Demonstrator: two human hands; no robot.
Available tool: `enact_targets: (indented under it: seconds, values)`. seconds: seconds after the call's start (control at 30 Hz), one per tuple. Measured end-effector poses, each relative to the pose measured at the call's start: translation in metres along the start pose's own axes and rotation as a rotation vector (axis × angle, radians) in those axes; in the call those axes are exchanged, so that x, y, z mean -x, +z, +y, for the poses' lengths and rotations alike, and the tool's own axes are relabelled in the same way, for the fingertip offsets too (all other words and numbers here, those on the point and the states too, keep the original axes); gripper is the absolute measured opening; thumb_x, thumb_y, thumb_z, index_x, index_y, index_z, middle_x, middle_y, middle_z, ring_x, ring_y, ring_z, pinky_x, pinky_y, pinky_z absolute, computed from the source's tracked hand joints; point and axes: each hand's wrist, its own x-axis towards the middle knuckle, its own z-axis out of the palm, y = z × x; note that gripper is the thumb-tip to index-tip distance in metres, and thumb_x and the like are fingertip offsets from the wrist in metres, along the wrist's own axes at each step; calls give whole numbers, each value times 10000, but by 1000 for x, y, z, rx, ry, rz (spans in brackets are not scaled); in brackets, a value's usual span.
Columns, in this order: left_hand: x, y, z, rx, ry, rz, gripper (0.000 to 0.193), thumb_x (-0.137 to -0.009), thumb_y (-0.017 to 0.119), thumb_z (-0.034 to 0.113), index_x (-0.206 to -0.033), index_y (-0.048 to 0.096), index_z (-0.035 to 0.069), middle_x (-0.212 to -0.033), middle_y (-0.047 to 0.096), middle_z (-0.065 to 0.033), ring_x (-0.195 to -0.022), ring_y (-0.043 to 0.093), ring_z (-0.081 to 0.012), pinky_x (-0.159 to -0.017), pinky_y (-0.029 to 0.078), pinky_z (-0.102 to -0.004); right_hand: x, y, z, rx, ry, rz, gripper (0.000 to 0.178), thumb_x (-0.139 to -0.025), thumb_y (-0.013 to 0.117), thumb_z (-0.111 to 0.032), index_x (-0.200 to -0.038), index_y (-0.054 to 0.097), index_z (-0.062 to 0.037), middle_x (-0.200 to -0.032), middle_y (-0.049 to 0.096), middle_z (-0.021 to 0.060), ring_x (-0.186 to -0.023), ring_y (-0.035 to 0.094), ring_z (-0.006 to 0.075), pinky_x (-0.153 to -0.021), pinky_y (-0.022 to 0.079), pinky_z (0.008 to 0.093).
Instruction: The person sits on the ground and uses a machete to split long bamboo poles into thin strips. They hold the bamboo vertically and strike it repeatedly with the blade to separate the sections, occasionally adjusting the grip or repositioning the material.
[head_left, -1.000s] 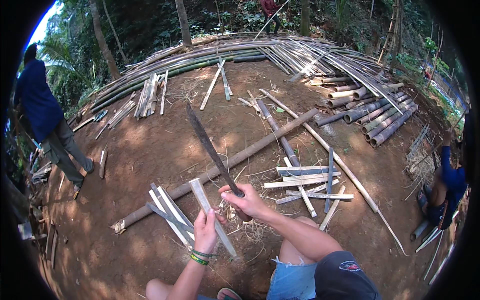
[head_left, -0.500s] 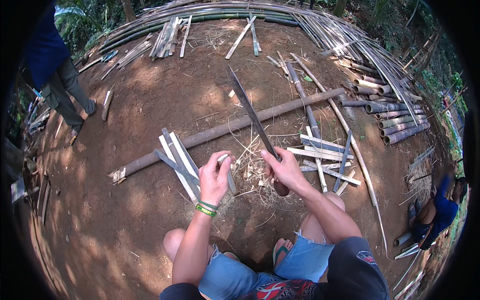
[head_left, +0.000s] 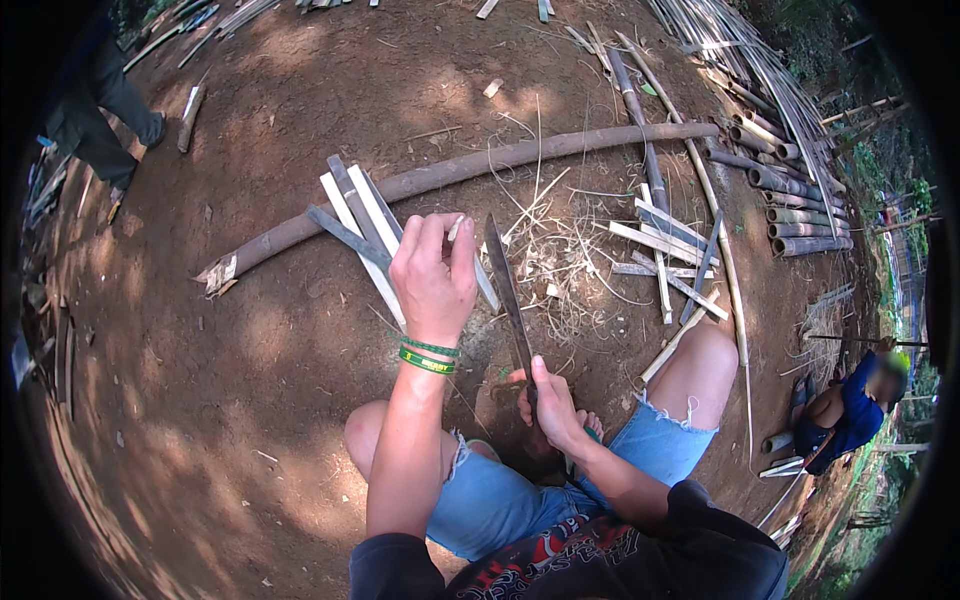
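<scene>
My left hand (head_left: 432,278), with green bands at its wrist, pinches a small pale bamboo piece (head_left: 455,229) between thumb and fingers. My right hand (head_left: 556,408) is wrapped round the handle of a machete (head_left: 510,295), low between my knees. Its long dark blade points up and away, with the tip just right of my left fingers and apart from them. Under and beyond my left hand, several split bamboo strips (head_left: 345,205) lean against a long brown pole (head_left: 450,168). Most of the machete's handle is hidden by my fingers.
Thin shavings (head_left: 560,255) litter the ground ahead. More split strips (head_left: 665,245) lie in a pile at the right, beside a long thin pole (head_left: 715,240). Thick bamboo sections (head_left: 805,215) are stacked farther right. One person (head_left: 850,415) sits at the right; another's legs (head_left: 105,120) show at the far left.
My right hand has drawn the machete down toward my body, and the blade stands more upright. My left hand still holds the small piece. The view has tipped downward.
</scene>
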Motion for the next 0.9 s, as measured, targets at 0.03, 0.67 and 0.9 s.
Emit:
enact_targets:
  seconds: [0.03,0.67,0.9]
  values:
    - [0,0,-2,-32,-16,18,93,-912,672,72,-914,642,-17,-790,594,-128,-633,628,-253,-570,495,-350,-1,13,-5,35,-84,-21,618,-1074,336,-525,-997,661,-4,-530,479,-3,-463,445,91,-454,348,279]
    - [-4,13,23,-195,53,-196,171,-982,609,138,-912,596,-17,-757,642,-125,-666,641,-215,-633,501,-339,-45,-6,137,422,152,290,701,-997,407,-598,-788,722,-6,-778,691,255,-859,695,424,-798,513,497]
    - [13,6,57,-159,-116,-338,132,-943,634,84,-922,565,-27,-823,619,-151,-715,620,-280,-675,495,-376,-33,30,108,132,-125,266,740,-1004,394,-599,-751,729,10,-583,619,157,-623,665,306,-641,500,431]
